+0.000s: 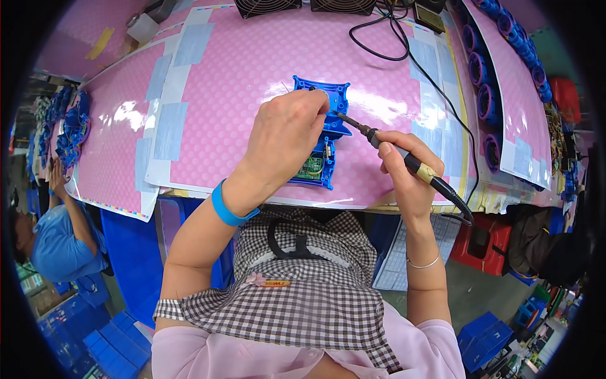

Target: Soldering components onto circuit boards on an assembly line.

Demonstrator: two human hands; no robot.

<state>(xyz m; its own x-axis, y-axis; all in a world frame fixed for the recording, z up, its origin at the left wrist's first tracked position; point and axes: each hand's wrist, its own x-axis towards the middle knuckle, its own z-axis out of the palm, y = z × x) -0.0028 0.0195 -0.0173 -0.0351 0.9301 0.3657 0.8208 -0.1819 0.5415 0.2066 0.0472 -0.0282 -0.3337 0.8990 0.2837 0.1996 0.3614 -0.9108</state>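
Observation:
In front of me on the table lies an opened blue plastic housing [341,95], with a green circuit board [311,168] and thin wires in its near half. My left hand [287,129] is over the housing's far half, fingers pinched together; what they hold is hidden behind the knuckles. From the right, my right hand [410,164] grips a soldering iron [394,143] like a pen. Its dark tip points into the far half, close beside my left fingertips. Whether the tip touches anything is too small to tell.
A pink dotted sheet [240,76] covers the table [379,203]. Black cable [442,88] runs along the right side. Fans [268,6] stand at the far edge. Blue round housings [486,101] line a rack at right; more blue parts [74,129] lie at left, near another person [66,237].

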